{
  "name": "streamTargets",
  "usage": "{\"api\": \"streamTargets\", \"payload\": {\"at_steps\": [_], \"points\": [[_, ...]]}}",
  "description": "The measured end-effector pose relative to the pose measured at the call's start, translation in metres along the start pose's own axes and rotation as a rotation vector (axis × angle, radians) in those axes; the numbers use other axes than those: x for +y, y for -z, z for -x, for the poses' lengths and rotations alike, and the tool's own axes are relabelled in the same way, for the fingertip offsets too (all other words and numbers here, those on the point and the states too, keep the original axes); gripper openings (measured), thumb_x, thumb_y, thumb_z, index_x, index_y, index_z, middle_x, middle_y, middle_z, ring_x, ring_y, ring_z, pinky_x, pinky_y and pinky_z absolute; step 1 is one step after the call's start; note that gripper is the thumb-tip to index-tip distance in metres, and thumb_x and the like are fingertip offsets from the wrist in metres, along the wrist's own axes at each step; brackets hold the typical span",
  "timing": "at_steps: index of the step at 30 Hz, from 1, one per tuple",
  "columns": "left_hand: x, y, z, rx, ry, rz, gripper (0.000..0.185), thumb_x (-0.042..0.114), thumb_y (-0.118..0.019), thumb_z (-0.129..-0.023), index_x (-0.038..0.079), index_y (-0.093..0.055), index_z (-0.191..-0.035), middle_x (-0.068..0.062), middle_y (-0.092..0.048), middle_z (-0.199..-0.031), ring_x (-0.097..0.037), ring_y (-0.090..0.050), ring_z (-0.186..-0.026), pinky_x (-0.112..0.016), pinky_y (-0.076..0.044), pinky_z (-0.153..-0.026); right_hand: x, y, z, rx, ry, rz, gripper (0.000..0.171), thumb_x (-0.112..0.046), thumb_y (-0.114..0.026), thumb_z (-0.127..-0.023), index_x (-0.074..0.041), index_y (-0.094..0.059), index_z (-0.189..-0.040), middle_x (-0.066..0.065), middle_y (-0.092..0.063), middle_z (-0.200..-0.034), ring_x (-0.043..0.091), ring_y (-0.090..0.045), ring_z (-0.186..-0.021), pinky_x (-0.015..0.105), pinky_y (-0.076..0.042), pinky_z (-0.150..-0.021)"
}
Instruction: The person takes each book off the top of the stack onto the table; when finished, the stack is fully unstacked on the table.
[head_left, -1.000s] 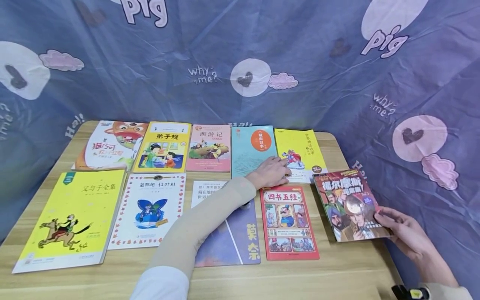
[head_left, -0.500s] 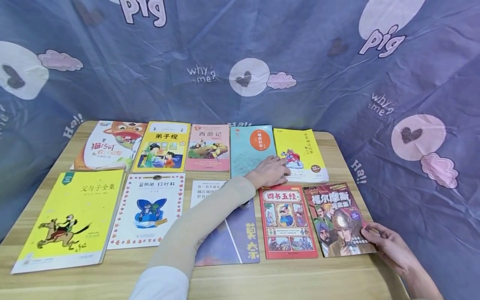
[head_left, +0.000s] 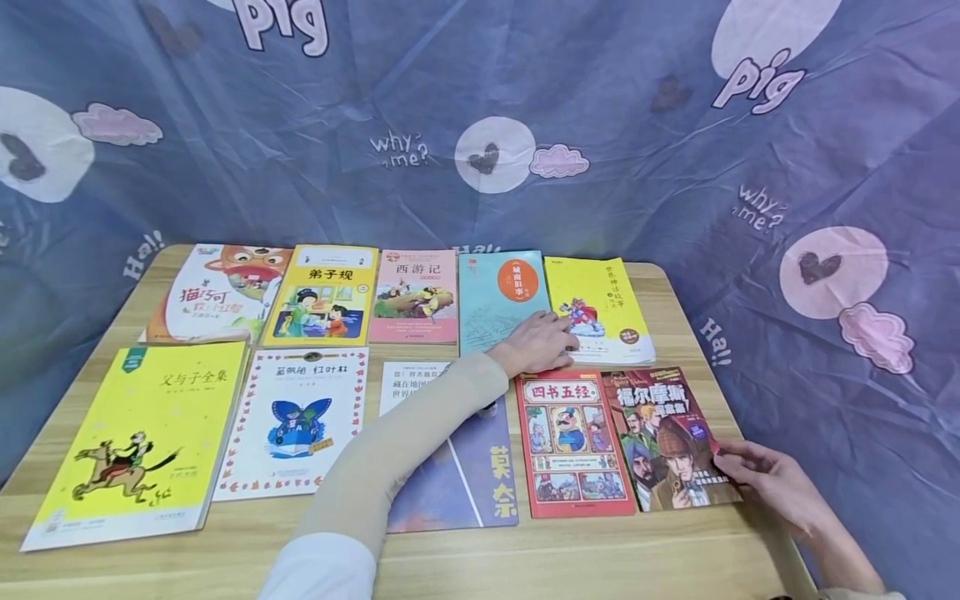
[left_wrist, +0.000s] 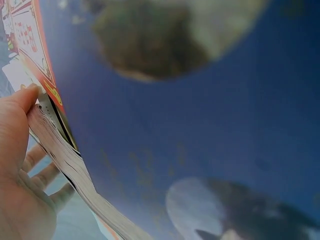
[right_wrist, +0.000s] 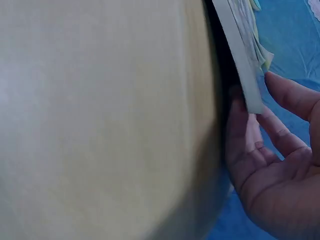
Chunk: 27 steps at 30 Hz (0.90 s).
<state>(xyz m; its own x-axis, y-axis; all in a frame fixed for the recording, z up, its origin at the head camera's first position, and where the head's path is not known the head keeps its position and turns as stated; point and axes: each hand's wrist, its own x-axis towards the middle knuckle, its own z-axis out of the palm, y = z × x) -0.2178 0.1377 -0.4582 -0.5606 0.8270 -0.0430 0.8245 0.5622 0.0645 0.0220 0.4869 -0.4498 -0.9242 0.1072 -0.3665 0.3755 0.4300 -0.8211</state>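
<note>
My right hand (head_left: 776, 483) pinches the right edge of a dark storybook (head_left: 667, 442) with a man in a brown hat on its cover. In the right wrist view the thumb and fingers (right_wrist: 287, 132) lie on either side of that book's edge. This book lies right beside a red book (head_left: 577, 446) in the front row. My left hand (head_left: 536, 343) rests palm down where the teal book (head_left: 495, 300) and a yellow book (head_left: 600, 308) meet, hiding their near corners. In the left wrist view its thumb is at a page edge beside a large blue cover (left_wrist: 225, 125).
Several more books lie in two rows, among them a large yellow one (head_left: 135, 442), a white one with a butterfly (head_left: 300, 425) and a pink one (head_left: 415, 296). My left forearm crosses a purple book (head_left: 450, 492). Patterned blue cloth (head_left: 360, 200) surrounds the wooden table (head_left: 555, 562).
My right hand has brought the dark storybook left and down, from tilted near the table's right edge to lying beside the red book. The left hand has stayed in place.
</note>
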Motion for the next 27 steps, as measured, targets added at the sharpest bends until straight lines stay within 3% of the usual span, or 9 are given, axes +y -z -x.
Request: {"api": "streamTargets", "payload": {"at_steps": [3, 10, 15, 18, 21, 25, 27], "points": [[-0.001, 0.000, 0.000, 0.009, -0.003, -0.008, 0.039, 0.048, -0.050, -0.111, 0.033, -0.063, -0.144, 0.002, -0.060, -0.142, -0.019, -0.057, -0.131, -0.041, -0.045, -0.123, -0.006, 0.005, -0.003, 0.036, 0.031, 0.066, 0.028, -0.012, -0.067, -0.104, -0.038, -0.075, -0.111, -0.027, -0.073, -0.095, -0.005, -0.067, -0.082, 0.020, -0.062, -0.067], [-0.004, 0.003, 0.003, 0.021, -0.007, 0.002, 0.042, 0.051, -0.049, -0.111, 0.033, -0.059, -0.147, 0.000, -0.057, -0.150, -0.022, -0.054, -0.140, -0.044, -0.042, -0.127, -0.032, 0.016, -0.018, 0.045, 0.107, -0.042, 0.031, -0.009, -0.065, -0.104, -0.035, -0.076, -0.116, -0.020, -0.077, -0.097, 0.001, -0.073, -0.084, 0.020, -0.063, -0.070], [-0.009, 0.011, 0.011, 0.020, -0.001, 0.013, 0.046, 0.051, -0.048, -0.111, 0.031, -0.057, -0.151, -0.003, -0.050, -0.162, -0.024, -0.046, -0.152, -0.044, -0.033, -0.135, -0.064, 0.008, -0.040, 0.021, 0.152, 0.007, 0.027, -0.015, -0.066, -0.105, -0.034, -0.072, -0.122, -0.020, -0.075, -0.098, 0.001, -0.074, -0.086, 0.018, -0.062, -0.072], [-0.014, 0.017, 0.020, 0.029, 0.000, 0.018, 0.047, 0.049, -0.049, -0.111, 0.029, -0.056, -0.152, -0.003, -0.051, -0.162, -0.023, -0.046, -0.152, -0.043, -0.033, -0.135, -0.082, -0.005, -0.055, -0.011, 0.179, -0.009, 0.025, -0.016, -0.066, -0.105, -0.036, -0.071, -0.120, -0.020, -0.075, -0.101, 0.002, -0.075, -0.088, 0.018, -0.064, -0.073], [-0.019, 0.022, 0.031, 0.047, 0.007, 0.039, 0.048, 0.049, -0.050, -0.111, 0.027, -0.055, -0.153, -0.003, -0.053, -0.158, -0.023, -0.046, -0.151, -0.043, -0.034, -0.134, -0.097, -0.021, -0.068, -0.028, 0.201, 0.001, 0.024, -0.019, -0.066, -0.106, -0.022, -0.070, -0.129, -0.020, -0.075, -0.102, 0.003, -0.075, -0.089, 0.019, -0.065, -0.075], [-0.026, 0.025, 0.050, 0.069, 0.029, 0.074, 0.053, 0.051, -0.051, -0.110, 0.025, -0.052, -0.156, -0.003, -0.055, -0.157, -0.024, -0.047, -0.151, -0.046, -0.033, -0.135, -0.116, -0.045, -0.084, -0.011, 0.240, 0.093, 0.049, -0.025, -0.065, -0.106, 0.005, -0.057, -0.144, -0.020, -0.073, -0.102, 0.001, -0.074, -0.089, 0.023, -0.067, -0.077], [-0.030, 0.026, 0.062, 0.081, 0.037, 0.094, 0.056, 0.051, -0.053, -0.109, 0.022, -0.050, -0.157, -0.005, -0.055, -0.156, -0.025, -0.048, -0.150, -0.047, -0.033, -0.135, -0.126, -0.057, -0.091, 0.014, 0.281, 0.146, 0.053, -0.026, -0.066, -0.106, 0.008, -0.055, -0.145, -0.011, -0.075, -0.107, -0.002, -0.072, -0.089, 0.023, -0.067, -0.077]]}}
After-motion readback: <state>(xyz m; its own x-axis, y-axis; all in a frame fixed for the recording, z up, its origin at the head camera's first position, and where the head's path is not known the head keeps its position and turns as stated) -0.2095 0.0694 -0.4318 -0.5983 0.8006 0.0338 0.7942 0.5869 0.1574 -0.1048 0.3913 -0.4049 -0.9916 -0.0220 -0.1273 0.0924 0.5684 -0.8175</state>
